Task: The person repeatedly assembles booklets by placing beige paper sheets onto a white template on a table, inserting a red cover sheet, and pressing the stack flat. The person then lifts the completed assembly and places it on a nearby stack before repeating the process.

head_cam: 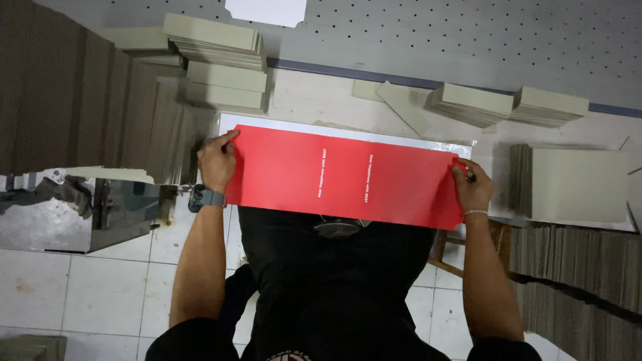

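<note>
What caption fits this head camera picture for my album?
Two hands, left and right, hold a long red sheet flat among stacks of grey boards.

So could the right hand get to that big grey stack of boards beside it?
Probably yes. The right hand grips the end of the red sheet, and the grey board stack lies just beyond it with nothing between them. It would have to let go of the sheet first.

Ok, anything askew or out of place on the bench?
Yes. One grey board lies loose and slanted between the stacks. The red sheet, held by left hand and right hand, sits tilted on the white sheet.
</note>
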